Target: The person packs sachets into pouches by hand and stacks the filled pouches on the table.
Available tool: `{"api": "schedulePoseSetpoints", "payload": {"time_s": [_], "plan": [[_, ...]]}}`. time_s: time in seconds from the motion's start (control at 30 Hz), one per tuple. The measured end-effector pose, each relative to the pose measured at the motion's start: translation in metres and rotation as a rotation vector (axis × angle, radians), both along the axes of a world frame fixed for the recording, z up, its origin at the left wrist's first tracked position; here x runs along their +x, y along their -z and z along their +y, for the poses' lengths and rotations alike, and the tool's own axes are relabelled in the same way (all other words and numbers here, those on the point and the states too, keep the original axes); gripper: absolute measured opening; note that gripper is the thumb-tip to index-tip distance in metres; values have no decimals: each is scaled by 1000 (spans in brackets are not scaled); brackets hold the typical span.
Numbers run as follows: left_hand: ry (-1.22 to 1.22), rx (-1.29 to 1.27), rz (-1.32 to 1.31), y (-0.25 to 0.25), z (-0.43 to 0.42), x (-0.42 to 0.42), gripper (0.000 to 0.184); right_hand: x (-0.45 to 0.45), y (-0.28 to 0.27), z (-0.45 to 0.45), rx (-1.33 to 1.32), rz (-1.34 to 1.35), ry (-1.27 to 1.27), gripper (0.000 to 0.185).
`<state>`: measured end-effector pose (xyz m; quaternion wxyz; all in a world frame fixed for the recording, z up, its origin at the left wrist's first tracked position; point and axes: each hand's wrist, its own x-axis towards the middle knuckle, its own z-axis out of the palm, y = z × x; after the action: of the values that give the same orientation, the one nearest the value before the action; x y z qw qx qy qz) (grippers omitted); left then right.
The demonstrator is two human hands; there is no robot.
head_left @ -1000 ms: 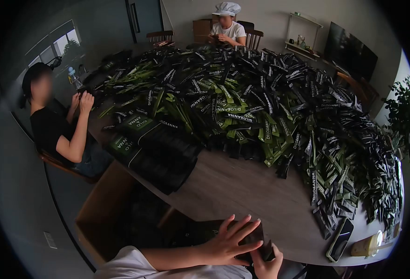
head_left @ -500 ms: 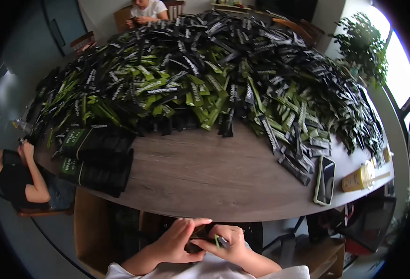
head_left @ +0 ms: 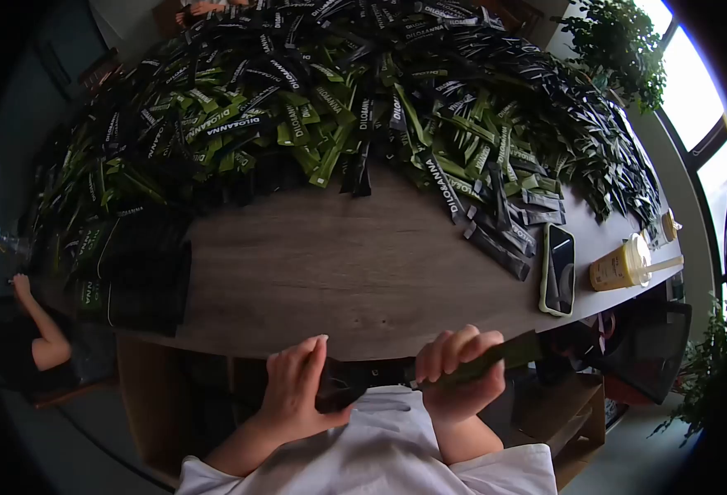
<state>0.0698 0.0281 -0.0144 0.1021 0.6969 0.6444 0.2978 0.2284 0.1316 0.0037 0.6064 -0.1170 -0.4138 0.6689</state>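
Note:
My left hand (head_left: 296,389) is above my lap, just off the table's near edge, with its fingers and thumb curved round a dark pouch (head_left: 340,386). My right hand (head_left: 461,373) is closed on a green stick sachet (head_left: 505,356), which sticks out to the right. A gap separates the two hands. Beyond them, a large heap of green and black stick sachets (head_left: 297,124) covers the far part of the table. Several dark sachets (head_left: 495,252) lie loose at the heap's near right edge.
Stacked black printed bags (head_left: 136,285) lie at the table's left. A phone (head_left: 557,272) and a lidded yellow drink cup (head_left: 619,268) stand near the right edge. Cardboard boxes (head_left: 145,404) are below the table. One person (head_left: 46,346) sits at left, another across the table.
My hands have moved apart, the right one going rightward and up with the green sachet, now showing more of its length. The camera view has tilted down.

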Motion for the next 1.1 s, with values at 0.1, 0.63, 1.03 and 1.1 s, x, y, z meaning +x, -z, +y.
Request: {"api": "schedulePoseSetpoints", "payload": {"time_s": [0.1,0.63,1.03,1.1], "plan": [[40,187,-39,3,5,16,106,-18,-3,-16,244,45,111,26],[91,237,-298,5,6,6,104,-11,0,-19,-150,-418,-262,75],[86,161,-287,8,8,3,96,-6,5,-10,878,-1044,-192,20],[56,176,-164,10,7,0,88,-7,2,-9,897,-1079,-200,22]]}}
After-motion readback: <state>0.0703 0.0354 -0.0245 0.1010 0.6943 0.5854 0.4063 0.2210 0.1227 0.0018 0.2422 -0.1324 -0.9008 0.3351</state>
